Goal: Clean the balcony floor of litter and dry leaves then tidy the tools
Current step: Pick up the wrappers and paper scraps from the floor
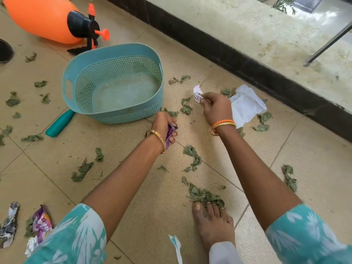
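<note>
My left hand (165,125) grips a crumpled purple wrapper (170,135) just in front of the teal plastic basket (114,52), which holds nothing. My right hand (216,107) pinches a small white and purple scrap of wrapper (198,93) above the tiles, to the right of the basket. Dry green leaves (202,195) lie scattered over the beige tiled floor. A white crumpled paper (246,104) lies on the floor just beyond my right hand. More wrappers (41,223) lie at the lower left.
An orange pressure sprayer (47,18) lies on its side behind the basket. A teal handle (60,123) sticks out from under the basket's left side. A dark raised kerb (228,52) borders the floor on the right. My bare foot (213,223) stands on leaves.
</note>
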Motion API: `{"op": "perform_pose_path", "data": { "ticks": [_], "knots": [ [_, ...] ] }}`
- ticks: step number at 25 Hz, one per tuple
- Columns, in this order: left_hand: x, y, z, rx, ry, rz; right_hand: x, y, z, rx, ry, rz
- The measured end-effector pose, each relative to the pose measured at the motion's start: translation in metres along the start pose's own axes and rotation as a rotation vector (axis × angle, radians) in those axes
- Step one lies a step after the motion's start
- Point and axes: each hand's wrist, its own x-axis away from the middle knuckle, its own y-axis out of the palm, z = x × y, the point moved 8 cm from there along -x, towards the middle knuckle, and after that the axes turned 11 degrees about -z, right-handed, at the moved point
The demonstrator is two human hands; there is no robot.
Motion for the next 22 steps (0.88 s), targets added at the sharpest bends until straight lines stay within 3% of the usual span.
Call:
{"op": "perform_pose_path", "data": {
  "ticks": [4, 7, 9, 12, 13, 15, 17, 19, 22],
  "knots": [
    [-0.011, 0.015, -0.001, -0.14, 0.036, -0.112, 0.043, 0.019, 0.004, -0.316, 0.112, -0.33],
    [-0.016, 0.037, -0.014, -0.126, 0.034, -0.256, 0.056, 0.021, 0.011, -0.475, 0.16, -0.394],
    [-0.019, 0.036, -0.02, -0.013, 0.016, -0.244, 0.057, 0.007, 0.019, -0.476, 0.191, -0.291],
    [-0.02, 0.031, -0.017, 0.057, 0.03, -0.195, 0.054, -0.039, 0.024, -0.047, 0.095, 0.058],
    [-0.019, 0.032, -0.014, 0.078, 0.042, -0.192, 0.053, -0.047, 0.026, 0.15, 0.086, 0.093],
    [-0.014, 0.038, -0.008, 0.109, 0.039, -0.21, 0.045, -0.039, 0.05, 0.449, 0.191, -0.037],
    [-0.011, 0.047, -0.006, 0.158, 0.021, -0.252, 0.042, -0.03, 0.072, 0.407, 0.246, -0.065],
    [-0.01, 0.052, -0.006, 0.193, 0.01, -0.285, 0.043, -0.039, 0.077, 0.255, 0.2, 0.144],
    [-0.012, 0.056, -0.008, 0.183, 0.02, -0.321, 0.078, -0.082, 0.064, -0.016, 0.122, 0.59]
  ]
}}
